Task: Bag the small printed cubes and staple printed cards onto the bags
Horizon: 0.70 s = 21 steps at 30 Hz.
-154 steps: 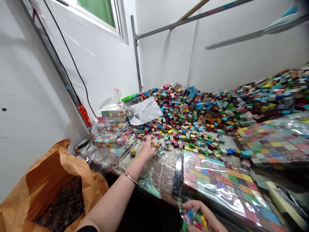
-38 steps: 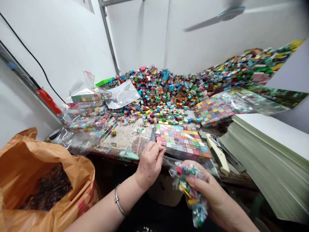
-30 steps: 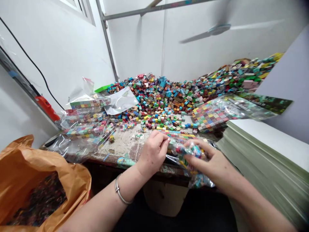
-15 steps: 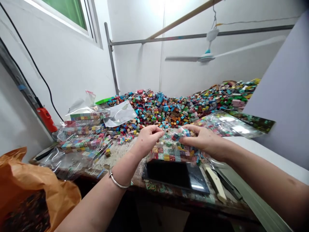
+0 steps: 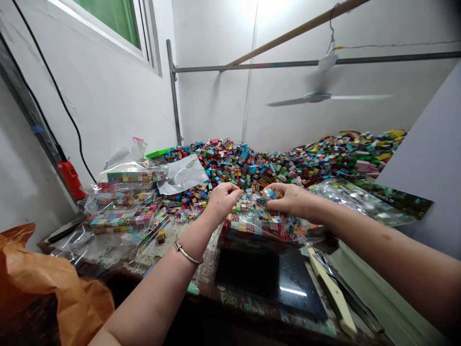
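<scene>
My right hand (image 5: 290, 199) is closed on a small clear plastic bag of colourful pieces (image 5: 269, 196), held between thumb and fingers. My left hand (image 5: 222, 199) is in a pinch a short way to the left, a bangle on its wrist; whether its fingertips hold anything is too small to make out. Below both hands lies a clear-wrapped block of patterned cubes (image 5: 248, 225), with loose pieces around it. In front of that, at the table's near edge, is a flat black panel (image 5: 266, 274) with a glossy right part.
A large heap of small coloured blocks (image 5: 248, 161) lines the back wall. Clear-wrapped block packs (image 5: 122, 214) are stacked at left, near an orange bag (image 5: 68, 293). A cream-handled tool (image 5: 333, 290) lies at right, below plastic sheets (image 5: 360, 197). A fan (image 5: 317, 98) hangs above.
The whole view has shifted, so the scene sits a little further right and the fan lower. Both hands keep nearly the same pose, the right still holding the small bag.
</scene>
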Each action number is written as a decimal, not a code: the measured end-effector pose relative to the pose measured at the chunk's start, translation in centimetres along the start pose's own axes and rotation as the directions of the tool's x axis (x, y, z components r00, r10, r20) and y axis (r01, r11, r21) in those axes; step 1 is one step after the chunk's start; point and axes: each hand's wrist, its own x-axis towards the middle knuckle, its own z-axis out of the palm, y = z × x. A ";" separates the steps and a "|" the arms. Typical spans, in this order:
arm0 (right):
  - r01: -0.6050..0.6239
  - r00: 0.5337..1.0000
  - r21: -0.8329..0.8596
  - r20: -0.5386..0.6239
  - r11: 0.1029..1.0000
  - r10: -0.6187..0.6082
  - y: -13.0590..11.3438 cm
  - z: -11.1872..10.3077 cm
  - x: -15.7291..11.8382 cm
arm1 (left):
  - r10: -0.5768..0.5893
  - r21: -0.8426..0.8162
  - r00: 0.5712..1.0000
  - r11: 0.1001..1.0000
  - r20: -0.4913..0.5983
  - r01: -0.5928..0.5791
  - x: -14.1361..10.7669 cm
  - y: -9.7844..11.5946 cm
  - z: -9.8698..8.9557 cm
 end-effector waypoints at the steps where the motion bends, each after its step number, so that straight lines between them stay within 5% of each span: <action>1: -0.005 1.000 -0.014 0.010 1.000 0.005 0.0 0.0 0.4 | 0.005 -0.010 1.000 1.000 -0.001 -0.005 0.0 -0.3 0.1; 6: 0.003 0.998 -0.072 0.064 0.997 0.002 -0.4 0.3 1.3 | 0.095 -0.215 0.994 0.973 0.048 -0.083 -2.4 -3.1 0.3; 11: 0.000 0.995 -0.139 0.100 0.990 0.014 -1.2 0.3 1.2 | 0.031 -0.434 0.967 0.897 0.254 0.086 -5.9 -6.1 1.2; 21: 0.162 0.960 -0.230 0.263 0.960 -0.099 -4.0 1.4 -0.5 | -0.062 -0.482 0.968 0.858 0.244 0.176 -5.9 -6.5 2.1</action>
